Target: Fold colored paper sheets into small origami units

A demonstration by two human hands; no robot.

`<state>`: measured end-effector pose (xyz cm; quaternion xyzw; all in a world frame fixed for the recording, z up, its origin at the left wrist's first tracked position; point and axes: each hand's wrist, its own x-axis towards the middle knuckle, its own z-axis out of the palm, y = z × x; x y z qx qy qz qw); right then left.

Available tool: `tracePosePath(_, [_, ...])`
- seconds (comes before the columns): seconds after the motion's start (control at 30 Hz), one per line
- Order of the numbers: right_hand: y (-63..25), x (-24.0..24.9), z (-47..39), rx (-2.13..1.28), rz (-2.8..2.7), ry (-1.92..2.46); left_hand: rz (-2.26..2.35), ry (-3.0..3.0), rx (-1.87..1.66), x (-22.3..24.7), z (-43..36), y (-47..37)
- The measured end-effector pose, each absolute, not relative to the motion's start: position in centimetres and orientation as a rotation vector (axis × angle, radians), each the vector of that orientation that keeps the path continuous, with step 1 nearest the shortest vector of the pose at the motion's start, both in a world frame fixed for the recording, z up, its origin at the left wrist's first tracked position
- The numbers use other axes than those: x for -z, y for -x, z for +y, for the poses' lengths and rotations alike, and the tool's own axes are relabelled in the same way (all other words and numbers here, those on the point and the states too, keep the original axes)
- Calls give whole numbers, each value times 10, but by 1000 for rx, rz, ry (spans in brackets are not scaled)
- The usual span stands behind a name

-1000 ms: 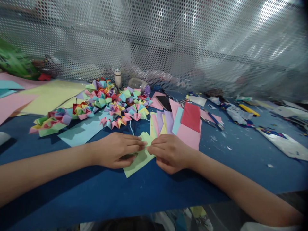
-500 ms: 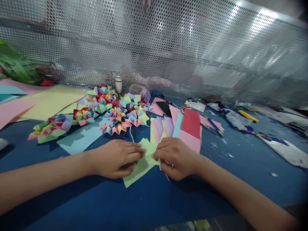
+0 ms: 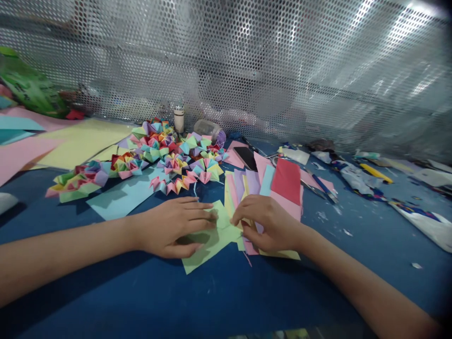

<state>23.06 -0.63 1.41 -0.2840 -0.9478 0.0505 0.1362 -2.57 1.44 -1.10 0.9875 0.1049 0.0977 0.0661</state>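
A light green sheet of paper (image 3: 208,247) with a crease lies on the blue table before me. My left hand (image 3: 176,226) rests flat on its left part, fingers stretched out and thumb apart. At the paper's right end, my right hand (image 3: 270,221) is curled, with index finger and thumb at its edge. Partly under my right hand are fanned coloured paper strips (image 3: 240,181), with a red paper piece (image 3: 286,181) on a pink one beyond. The right hand's other fingertips are hidden.
Folded multicoloured paper ornaments (image 3: 173,160) lie behind my left hand, partly over a blue sheet (image 3: 123,197). Farther back are a phone (image 3: 245,157), a toppled clear jar (image 3: 208,128) and a small bottle (image 3: 179,120). A blue-handled cutter (image 3: 325,186) and wrappers (image 3: 356,179) lie right. Perforated metal (image 3: 226,61) borders the table.
The view has shifted slightly. My left fingers lie straighter across the green paper. My right hand has moved a little away from the left, showing more of the strips and a yellow edge beneath.
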Motion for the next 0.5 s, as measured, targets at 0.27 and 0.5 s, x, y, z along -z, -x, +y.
tracePosePath(0.27, [-231,-11,-4,14,-2837,691,352,-2939,-317,13,16,26])
tracePosePath(0.5, [-226,-11,-13,309,-2980,487,367,-2951,-369,15,15,27])
